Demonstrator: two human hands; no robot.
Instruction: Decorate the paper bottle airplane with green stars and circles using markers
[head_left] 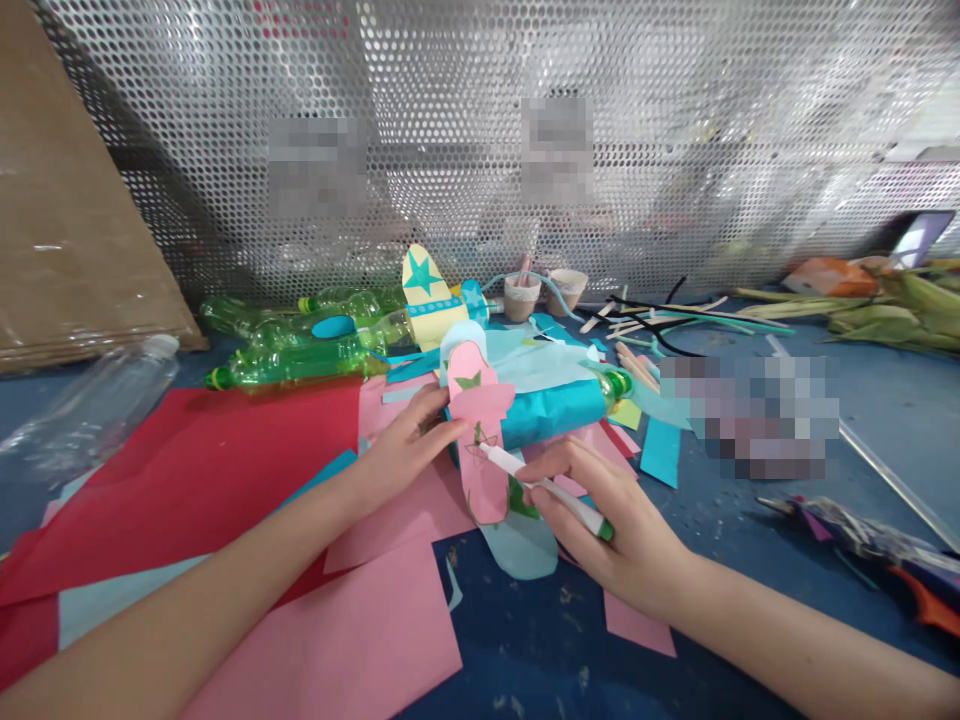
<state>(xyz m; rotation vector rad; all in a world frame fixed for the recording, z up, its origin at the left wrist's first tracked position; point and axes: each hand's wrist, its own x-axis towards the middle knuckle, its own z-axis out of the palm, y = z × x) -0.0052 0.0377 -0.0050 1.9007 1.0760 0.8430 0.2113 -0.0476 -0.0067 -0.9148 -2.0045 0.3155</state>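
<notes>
My right hand [611,510] is closed on a white marker pen [570,503] with a green end. Its tip touches a star outline on a long, rounded pink paper cutout [487,490]. A green star is drawn higher up on that cutout. My left hand [401,450] grips the cutout's left edge, thumb on the front and fingers partly hidden behind. Below and behind it shows a light blue rounded paper piece [529,550]. Just to the right lies a plastic bottle wrapped in blue paper [559,412], its green cap [619,383] pointing right.
Red paper [247,440] and pink sheets [352,640] spread on the left. Green bottles [300,360] and a yellow-wrapped bottle with a star fin [431,315] lie behind. Two small pots [523,298] stand near the perforated metal wall [450,150]. A glue gun [862,540] lies right.
</notes>
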